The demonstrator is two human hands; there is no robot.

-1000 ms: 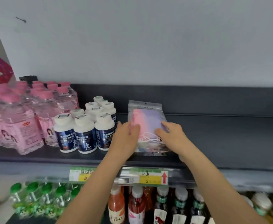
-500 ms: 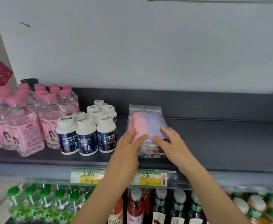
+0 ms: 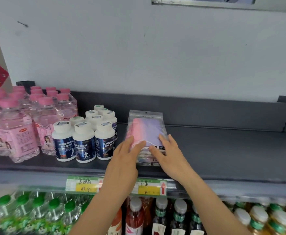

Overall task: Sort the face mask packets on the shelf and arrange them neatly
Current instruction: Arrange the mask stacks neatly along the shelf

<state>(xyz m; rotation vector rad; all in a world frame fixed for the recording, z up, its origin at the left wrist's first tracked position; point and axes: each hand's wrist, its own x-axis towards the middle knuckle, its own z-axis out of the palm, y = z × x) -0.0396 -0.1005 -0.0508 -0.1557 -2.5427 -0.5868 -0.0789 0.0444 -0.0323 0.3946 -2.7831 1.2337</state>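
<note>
The face mask packets (image 3: 145, 133) lie stacked on the shelf (image 3: 223, 150), just right of the white bottles (image 3: 84, 138). The left hand (image 3: 127, 155) and right hand (image 3: 167, 153) rest flat, fingers spread, on top. Best to press evenly while squaring the edges.

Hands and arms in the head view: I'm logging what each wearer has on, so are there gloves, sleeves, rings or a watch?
Nothing is worn that shows. The left hand and right hand are bare, without gloves, and no rings show on the fingers in view. Both forearms are uncovered down to the bottom edge of the picture, with no sleeve, watch or wristband.
</note>
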